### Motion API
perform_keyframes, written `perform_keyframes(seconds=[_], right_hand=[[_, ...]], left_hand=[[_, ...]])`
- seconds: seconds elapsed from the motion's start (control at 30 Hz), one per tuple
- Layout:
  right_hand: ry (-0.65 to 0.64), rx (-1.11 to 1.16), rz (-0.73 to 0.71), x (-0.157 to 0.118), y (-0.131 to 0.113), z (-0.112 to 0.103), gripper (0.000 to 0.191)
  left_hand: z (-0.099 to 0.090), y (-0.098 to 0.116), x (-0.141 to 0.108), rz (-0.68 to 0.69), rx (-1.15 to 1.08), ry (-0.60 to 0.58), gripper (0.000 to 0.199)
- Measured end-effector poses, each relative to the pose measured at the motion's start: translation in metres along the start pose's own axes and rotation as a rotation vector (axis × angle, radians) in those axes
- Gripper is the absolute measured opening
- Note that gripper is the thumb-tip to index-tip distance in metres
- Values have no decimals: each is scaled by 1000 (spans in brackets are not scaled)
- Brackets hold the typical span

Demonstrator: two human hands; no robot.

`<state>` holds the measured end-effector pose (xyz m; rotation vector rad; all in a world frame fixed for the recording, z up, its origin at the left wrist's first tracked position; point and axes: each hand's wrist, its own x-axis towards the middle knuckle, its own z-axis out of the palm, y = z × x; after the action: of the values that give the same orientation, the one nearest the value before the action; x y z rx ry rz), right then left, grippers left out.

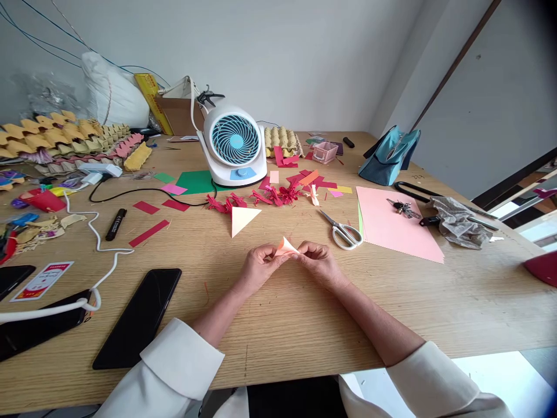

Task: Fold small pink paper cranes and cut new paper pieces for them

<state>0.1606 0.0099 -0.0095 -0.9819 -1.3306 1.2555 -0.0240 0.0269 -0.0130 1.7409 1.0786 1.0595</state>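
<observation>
Between my two hands is a small folded piece of peach paper (285, 248), its tip pointing up. My left hand (261, 264) pinches its left side, and my right hand (319, 261) pinches the right corner. A cream paper triangle (243, 219) lies on the table just beyond my left hand. White-handled scissors (346, 235) rest to the right of my right hand, blades pointing away to the left. Crumpled red paper pieces (276, 196) form a row behind the triangle, with a small pale twisted piece (314, 195) at their right end.
A white fan (235, 142) stands at the back of the wooden table (278, 337). Pink sheets (395, 226), keys (404, 209) and a blue bag (389, 157) are on the right. Black phones (139, 316), a marker (116, 224) and a white cable (98, 235) lie left.
</observation>
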Motion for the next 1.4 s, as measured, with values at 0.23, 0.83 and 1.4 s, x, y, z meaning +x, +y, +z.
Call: perform_keyframes(seconds=[0.23,0.83,1.4], right_hand=[[-4,-22,-35,2,2,-1,37],[-105,3,-10,3,2,1,39],[-68,-73,-75,-1,-3,-6,33]], left_hand=[[-1,1,0,121,120,4,40],[3,-1,-3,219,190,7,44],[4,-4,-3,195,179,-13,40]])
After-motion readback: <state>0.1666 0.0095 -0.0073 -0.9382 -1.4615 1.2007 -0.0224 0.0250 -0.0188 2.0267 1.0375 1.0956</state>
